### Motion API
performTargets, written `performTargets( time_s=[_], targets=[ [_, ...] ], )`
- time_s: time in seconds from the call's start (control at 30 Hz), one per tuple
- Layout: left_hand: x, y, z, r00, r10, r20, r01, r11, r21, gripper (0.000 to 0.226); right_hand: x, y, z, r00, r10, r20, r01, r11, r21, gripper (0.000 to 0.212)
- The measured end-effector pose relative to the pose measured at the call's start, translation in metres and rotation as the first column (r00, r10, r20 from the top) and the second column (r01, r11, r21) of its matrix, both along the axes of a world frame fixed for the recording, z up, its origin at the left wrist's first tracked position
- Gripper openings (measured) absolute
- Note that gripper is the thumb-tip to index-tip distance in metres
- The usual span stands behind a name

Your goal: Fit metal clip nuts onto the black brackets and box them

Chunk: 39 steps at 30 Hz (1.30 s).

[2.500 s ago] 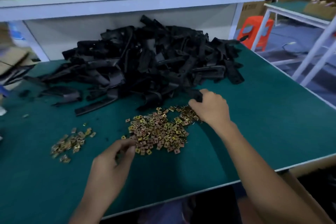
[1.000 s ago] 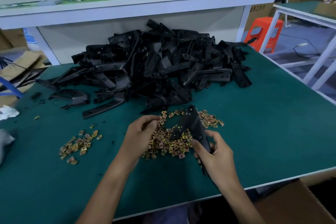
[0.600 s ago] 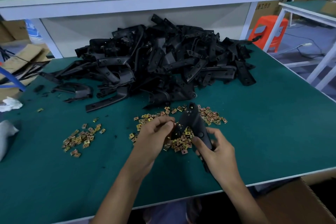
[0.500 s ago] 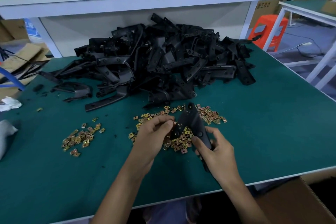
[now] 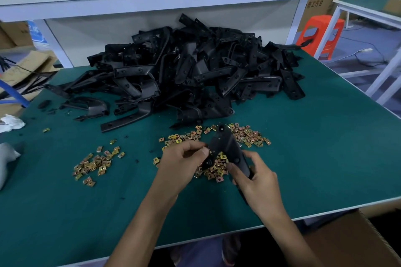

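We saw a green work mat (image 5: 325, 136) under a white shelf (image 5: 152, 4), with an orange stool (image 5: 321, 34) beyond. A heap of brackets (image 5: 195, 71) lay at the back, and brass clip nuts (image 5: 249, 136) were scattered nearer. The right hand (image 5: 258, 178) gripped one black bracket (image 5: 225, 149) above the nuts, fingers curled round it. The left hand (image 5: 180, 165) pinched its left edge. A cardboard box (image 5: 358, 245) sat below the mat's near edge.

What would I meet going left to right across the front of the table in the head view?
In order: grey cloth → small pile of clip nuts → left hand → black bracket → right hand.
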State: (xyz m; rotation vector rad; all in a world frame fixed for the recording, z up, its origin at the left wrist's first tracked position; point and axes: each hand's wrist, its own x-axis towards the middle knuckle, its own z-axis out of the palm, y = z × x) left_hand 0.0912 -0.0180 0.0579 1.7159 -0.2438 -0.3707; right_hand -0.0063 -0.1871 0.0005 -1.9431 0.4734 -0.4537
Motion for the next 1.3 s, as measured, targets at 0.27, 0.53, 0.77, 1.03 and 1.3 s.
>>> performTargets(
  time_s=[0.27,0.53,0.77,1.03,1.3],
  targets=[
    [-0.024,-0.029,-0.005,0.941,0.123,0.316,-0.204,0.949,0.241,0.019,0.002,-0.002,-0.006,0.997,-0.074,0.013,0.075,0.994,-0.083,0.027],
    [0.036,-0.027,-0.008,0.914,-0.088,0.396,-0.08,0.918,0.39,0.028,0.005,-0.005,-0.003,0.993,-0.097,0.065,0.094,0.995,0.044,0.024],
    [0.089,-0.042,-0.031,0.83,-0.295,0.474,-0.161,0.686,0.709,0.017,0.006,-0.004,0.0,0.991,-0.116,0.071,0.108,0.989,0.103,0.022],
    [0.105,-0.062,-0.04,0.773,-0.385,0.504,-0.197,0.609,0.768,0.018,0.006,-0.005,0.001,0.992,-0.116,0.057,0.109,0.987,0.122,0.022],
    [0.112,-0.071,-0.039,0.788,-0.409,0.46,-0.132,0.617,0.776,0.026,0.006,-0.004,0.003,0.993,-0.104,0.053,0.098,0.99,0.105,0.02]
  ],
)
